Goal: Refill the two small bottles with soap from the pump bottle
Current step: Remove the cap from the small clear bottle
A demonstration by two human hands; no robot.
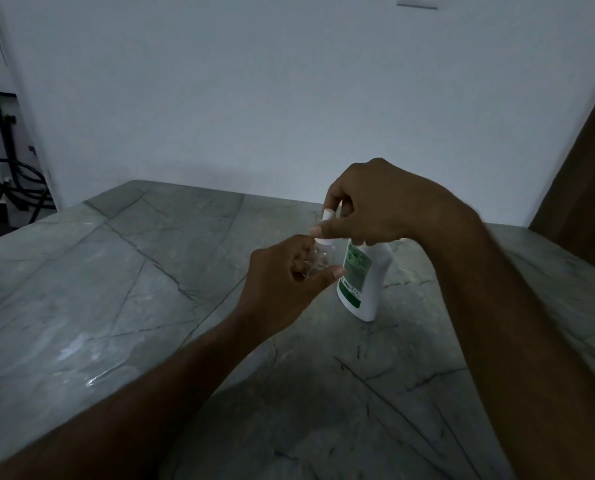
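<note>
A white pump bottle (370, 285) with a green label stands upright on the grey stone table (116, 289). My right hand (375, 206) sits on top of it, fingers curled round the pump head, whose white nozzle (327, 215) pokes out to the left. My left hand (282, 289) holds a small clear bottle (318, 260) between thumb and fingers, lifted off the table, its mouth right under the nozzle. The small bottle touches the pump bottle's left side. I cannot tell how much soap is in it. Only one small bottle is in view.
The table runs back to a plain white wall. A brown wooden panel (587, 188) stands at the right edge. Dark hoses and a metal frame (8, 181) lie on the floor beyond the table's far left corner.
</note>
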